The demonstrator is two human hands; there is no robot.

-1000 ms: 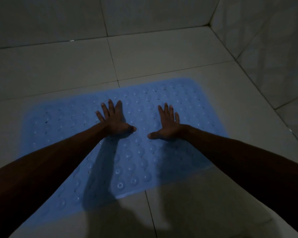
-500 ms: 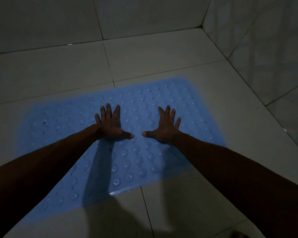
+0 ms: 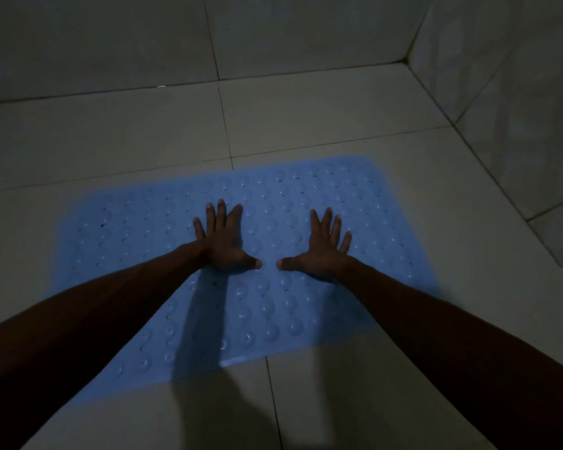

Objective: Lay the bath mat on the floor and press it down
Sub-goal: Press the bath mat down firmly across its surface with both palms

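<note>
Left hand (image 3: 223, 243) and right hand (image 3: 322, 251) flat, fingers (image 3: 221, 216) spread, gripping nothing, pressing blue bath mat (image 3: 273, 287) so it seats on tiled floor (image 3: 322, 115).

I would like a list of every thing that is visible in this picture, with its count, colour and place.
bath mat: one, light blue with raised bumps and small holes, lying flat on the floor, centre of the view
floor tiles: several, pale grey-white with dark joints, under and around the mat
wall tiles: several, pale grey, along the far side and the right side, meeting in a corner
shadows: dark, on the mat and the near floor
left hand: one, fingers spread, flat on the mat
right hand: one, fingers spread, flat on the mat
</note>
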